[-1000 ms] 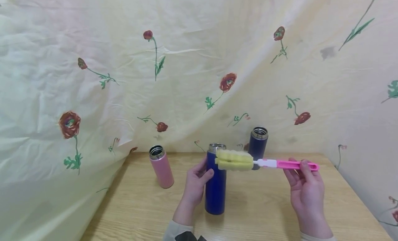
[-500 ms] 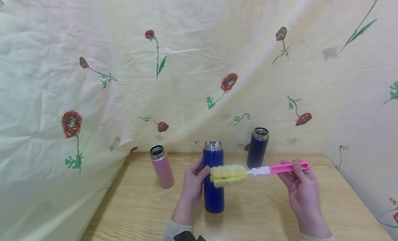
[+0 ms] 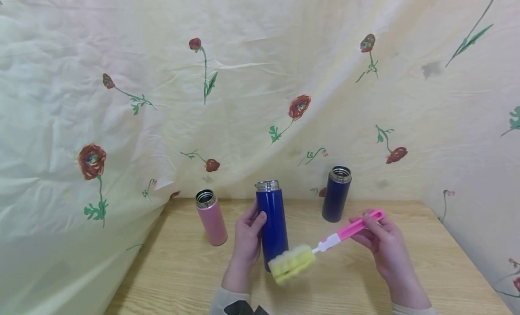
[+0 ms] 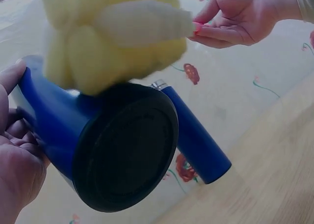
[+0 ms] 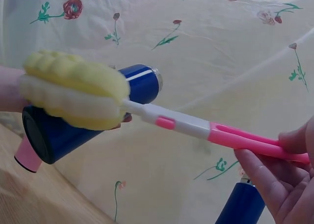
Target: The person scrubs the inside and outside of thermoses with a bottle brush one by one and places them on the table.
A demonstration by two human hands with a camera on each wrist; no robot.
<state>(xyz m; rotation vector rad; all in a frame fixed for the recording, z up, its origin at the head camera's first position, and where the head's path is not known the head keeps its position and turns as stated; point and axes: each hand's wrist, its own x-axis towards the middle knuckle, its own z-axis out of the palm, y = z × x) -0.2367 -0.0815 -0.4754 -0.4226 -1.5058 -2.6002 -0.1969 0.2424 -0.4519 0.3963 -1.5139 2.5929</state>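
My left hand (image 3: 247, 243) grips a tall blue insulated bottle (image 3: 271, 215) around its side, thumb across the front. The bottle leans a little, its uncapped steel mouth up. Its dark base (image 4: 128, 153) shows in the left wrist view, off the table. My right hand (image 3: 383, 249) pinches the pink handle of a bottle brush (image 5: 73, 91) between thumb and fingers. The brush slants down to the left, its yellow and white sponge head overlapping the bottle's lower end; I cannot tell whether they touch.
A pink bottle (image 3: 213, 224) without a lid stands left of the blue one. Behind and to the right is a shorter navy bottle (image 3: 336, 200), also open-mouthed. Flowered cloth (image 3: 239, 125) hangs behind and beside the wooden table (image 3: 174, 279).
The brush head has come down from near the bottle's neck to its lower end, and the right hand has shifted left. The bottle has moved slightly left and now tilts.
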